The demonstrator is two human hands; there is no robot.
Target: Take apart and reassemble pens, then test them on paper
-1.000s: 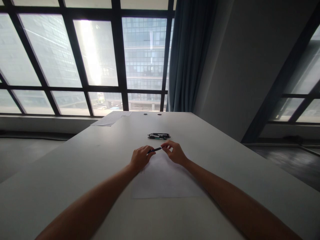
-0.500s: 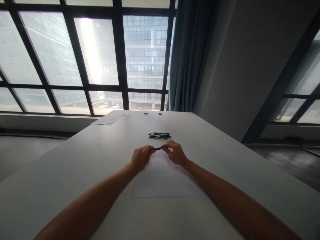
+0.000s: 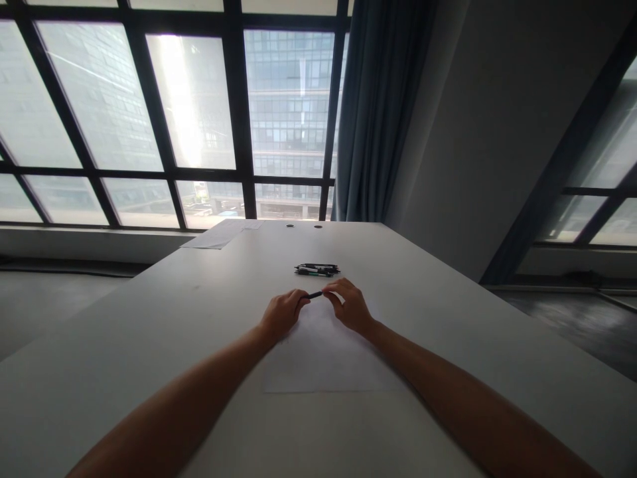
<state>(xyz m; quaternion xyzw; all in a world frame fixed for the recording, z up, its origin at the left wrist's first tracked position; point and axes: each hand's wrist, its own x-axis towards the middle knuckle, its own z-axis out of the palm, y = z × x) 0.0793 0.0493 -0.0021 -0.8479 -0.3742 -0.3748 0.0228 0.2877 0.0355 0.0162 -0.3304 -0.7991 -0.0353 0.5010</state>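
Observation:
A dark pen (image 3: pixel 315 295) spans the gap between my two hands, above the far part of a white paper sheet (image 3: pixel 328 362). My left hand (image 3: pixel 283 311) is closed on the pen's left end. At the other end, the fingertips of my right hand (image 3: pixel 348 305) pinch the pen's tip. What lies inside the fingers is hidden. Just beyond my hands, a small pile of pens (image 3: pixel 317 269), mostly black and white with a bit of green, lies on the table.
The long white table (image 3: pixel 209 318) reaches toward the window (image 3: pixel 291 106). More paper sheets (image 3: pixel 216 236) lie at its far left edge. Two dark round discs (image 3: pixel 317 226) are set near the far end. A blue curtain (image 3: pixel 381 119) hangs behind.
My right fingertips have shifted very slightly at the pen's right end. Both hands keep hold of the pen; the pile and paper stay where they were.

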